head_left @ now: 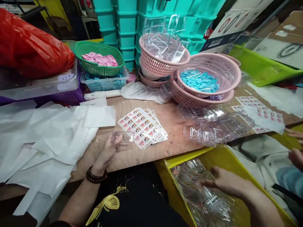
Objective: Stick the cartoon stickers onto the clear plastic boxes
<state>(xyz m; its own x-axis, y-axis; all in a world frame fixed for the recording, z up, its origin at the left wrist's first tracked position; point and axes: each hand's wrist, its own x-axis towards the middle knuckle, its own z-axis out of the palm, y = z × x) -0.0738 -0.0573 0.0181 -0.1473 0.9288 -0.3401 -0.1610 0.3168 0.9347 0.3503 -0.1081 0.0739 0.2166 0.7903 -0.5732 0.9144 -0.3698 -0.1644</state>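
Note:
My left hand (110,147) is closed on the edge of a clear plastic box (126,137), holding it just above the wooden table, thumb on top. Right beside that box lies a fanned stack of sticker sheets (142,126) with rows of small printed pictures. My right hand (222,180) is over a yellow bin (219,155), somewhat blurred, its thumb and fingers apart with nothing visible between them. Clear plastic boxes (196,189) fill the bin below it, some bearing stickers. More clear boxes (213,127) lie heaped on the table's right part.
White backing papers (49,142) cover the table's left. Behind stand a green basket (99,67) of pink pieces, a pink basket (163,66) of clear boxes and another pink basket (233,74) of blue pieces. At the right edge are another person's hands (295,154), near more sticker sheets (262,110).

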